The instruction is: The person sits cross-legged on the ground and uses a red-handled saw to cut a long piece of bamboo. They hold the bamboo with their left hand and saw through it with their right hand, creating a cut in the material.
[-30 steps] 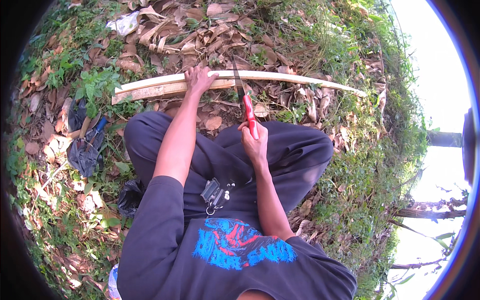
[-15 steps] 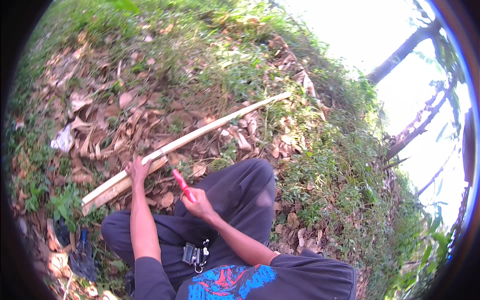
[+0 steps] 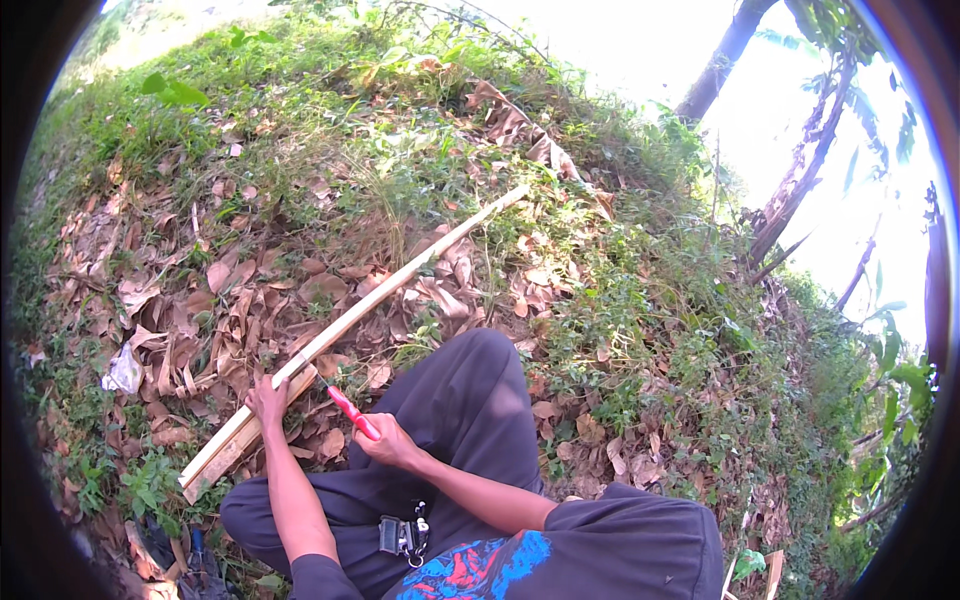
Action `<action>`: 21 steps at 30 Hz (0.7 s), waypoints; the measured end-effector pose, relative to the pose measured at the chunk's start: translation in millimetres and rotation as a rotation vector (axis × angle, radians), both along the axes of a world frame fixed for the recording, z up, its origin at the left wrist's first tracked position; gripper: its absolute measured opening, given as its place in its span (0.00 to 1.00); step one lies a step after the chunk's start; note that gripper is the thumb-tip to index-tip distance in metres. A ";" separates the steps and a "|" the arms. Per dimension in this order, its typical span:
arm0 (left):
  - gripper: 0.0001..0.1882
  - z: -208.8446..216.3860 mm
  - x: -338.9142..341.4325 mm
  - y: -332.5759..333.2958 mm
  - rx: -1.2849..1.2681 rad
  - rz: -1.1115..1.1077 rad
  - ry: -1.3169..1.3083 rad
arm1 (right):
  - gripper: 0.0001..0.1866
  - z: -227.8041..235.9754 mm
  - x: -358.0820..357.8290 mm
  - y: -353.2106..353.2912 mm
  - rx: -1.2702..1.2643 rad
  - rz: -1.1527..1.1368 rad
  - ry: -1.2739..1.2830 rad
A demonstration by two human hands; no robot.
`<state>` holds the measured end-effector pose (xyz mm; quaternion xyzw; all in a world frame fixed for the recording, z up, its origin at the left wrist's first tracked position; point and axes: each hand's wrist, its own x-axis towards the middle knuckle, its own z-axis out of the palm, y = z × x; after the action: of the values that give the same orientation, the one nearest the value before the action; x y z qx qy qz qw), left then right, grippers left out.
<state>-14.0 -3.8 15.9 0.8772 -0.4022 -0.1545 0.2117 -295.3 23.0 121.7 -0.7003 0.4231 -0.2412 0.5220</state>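
Note:
A long, pale wooden strip (image 3: 410, 272) slants from the lower left up over the leaf litter. Under its near part lies a shorter, thicker wooden piece (image 3: 222, 467). My left hand (image 3: 267, 402) is closed around the strip and the piece below it. In my right hand (image 3: 390, 441) is a red-handled tool (image 3: 352, 412) with a thin blade that meets the strip just beyond my left fingers. Its exact kind is too small to tell.
Dark-trousered legs (image 3: 455, 385) are folded beside the wood. Dry leaves and green weeds cover the slope. A crumpled white scrap (image 3: 124, 371) lies left, and dark plastic (image 3: 200, 570) lower left. A metal clip with keys (image 3: 403, 537) hangs at my waist. Tree trunks (image 3: 725, 62) stand upper right.
The view has tilted and shifted, so the strip looks steeper. Both hands keep their hold, and the red-handled tool stays at the strip close to my left hand.

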 end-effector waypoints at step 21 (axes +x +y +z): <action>0.28 -8.0 -3.7 -5.4 0.041 -0.009 -0.047 | 0.11 1.7 2.5 2.8 -0.029 -0.062 -0.121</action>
<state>-17.6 -9.2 7.9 0.8830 -0.4076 -0.1429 0.1835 -292.8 25.9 123.4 -0.6785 0.4090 -0.3053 0.5284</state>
